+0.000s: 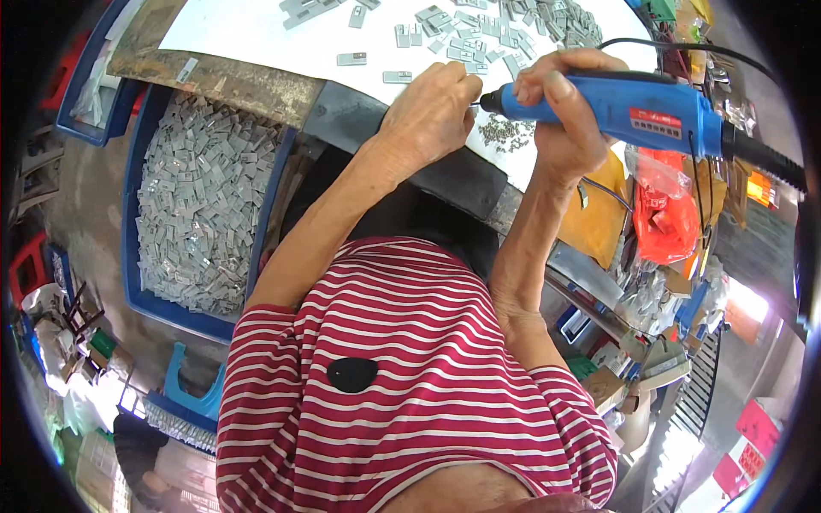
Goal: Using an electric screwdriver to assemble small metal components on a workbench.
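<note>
My right hand (569,107) is wrapped around a blue electric screwdriver (663,90), held almost level with its tip pointing left. Its thin bit reaches the fingers of my left hand (434,107), which are closed in a pinch; whatever they hold is hidden behind them. Just below the screwdriver's nose lies a small pile of tiny screws (506,134) on a white sheet (248,30). Two flat grey rectangular pieces, one a grey piece (351,59) and one a grey plate (397,77), lie left of my left hand. Beyond, several more grey pieces (466,38) are scattered and heaped.
A blue crate (131,248) full of grey pieces (201,201) stands below the table's left edge. A black cable (761,154) trails from the screwdriver to the right. A red plastic bag (663,222) and yellow-brown packaging (599,218) sit at the right. A blue stool (192,385) is at lower left.
</note>
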### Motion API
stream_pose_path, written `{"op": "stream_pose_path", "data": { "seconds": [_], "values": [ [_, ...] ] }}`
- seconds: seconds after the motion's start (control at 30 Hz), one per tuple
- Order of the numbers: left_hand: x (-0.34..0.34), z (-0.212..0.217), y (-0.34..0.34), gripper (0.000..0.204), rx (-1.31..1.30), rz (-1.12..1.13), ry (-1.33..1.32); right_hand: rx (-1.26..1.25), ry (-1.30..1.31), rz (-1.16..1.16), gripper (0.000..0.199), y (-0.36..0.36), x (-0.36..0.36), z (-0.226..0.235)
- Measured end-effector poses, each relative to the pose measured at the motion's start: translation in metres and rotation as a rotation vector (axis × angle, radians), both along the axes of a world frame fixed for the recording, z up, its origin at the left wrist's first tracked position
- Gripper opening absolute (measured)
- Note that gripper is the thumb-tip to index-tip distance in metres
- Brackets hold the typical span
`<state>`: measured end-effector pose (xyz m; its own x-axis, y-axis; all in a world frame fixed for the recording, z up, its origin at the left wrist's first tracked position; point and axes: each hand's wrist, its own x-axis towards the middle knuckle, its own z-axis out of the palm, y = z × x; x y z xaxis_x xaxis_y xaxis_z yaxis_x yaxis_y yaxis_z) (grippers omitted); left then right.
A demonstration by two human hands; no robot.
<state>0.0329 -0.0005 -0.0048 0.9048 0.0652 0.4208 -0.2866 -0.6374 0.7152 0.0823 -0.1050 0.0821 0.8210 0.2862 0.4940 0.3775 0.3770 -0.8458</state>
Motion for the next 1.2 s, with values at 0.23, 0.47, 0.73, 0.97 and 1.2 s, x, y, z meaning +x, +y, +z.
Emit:
{"op": "stream_pose_path", "data": {
  "seconds": [0.23,0.47,0.73,0.97,1.2],
  "values": [
    [-0.002,0.003,-0.002,0.016,0.046,-0.036,0.026,-0.05,-0.049,0.003,0.03,-0.015,-0.015,-0.004],
    [-0.003,0.003,-0.003,0.014,0.139,-0.027,0.026,-0.041,-0.039,-0.049,0.032,-0.021,-0.016,0.004],
    [-0.004,0.008,-0.004,0.012,0.376,0.046,-0.065,0.112,0.002,-0.166,0.032,-0.035,-0.016,0.004],
    [-0.006,0.003,0.002,0.015,0.349,0.118,-0.092,0.256,0.046,-0.076,0.032,-0.044,-0.022,0.007],
    [-0.016,0.008,0.047,0.012,0.36,0.142,-0.048,0.185,0.033,-0.127,0.031,-0.047,-0.025,0.005]
  ]
}}
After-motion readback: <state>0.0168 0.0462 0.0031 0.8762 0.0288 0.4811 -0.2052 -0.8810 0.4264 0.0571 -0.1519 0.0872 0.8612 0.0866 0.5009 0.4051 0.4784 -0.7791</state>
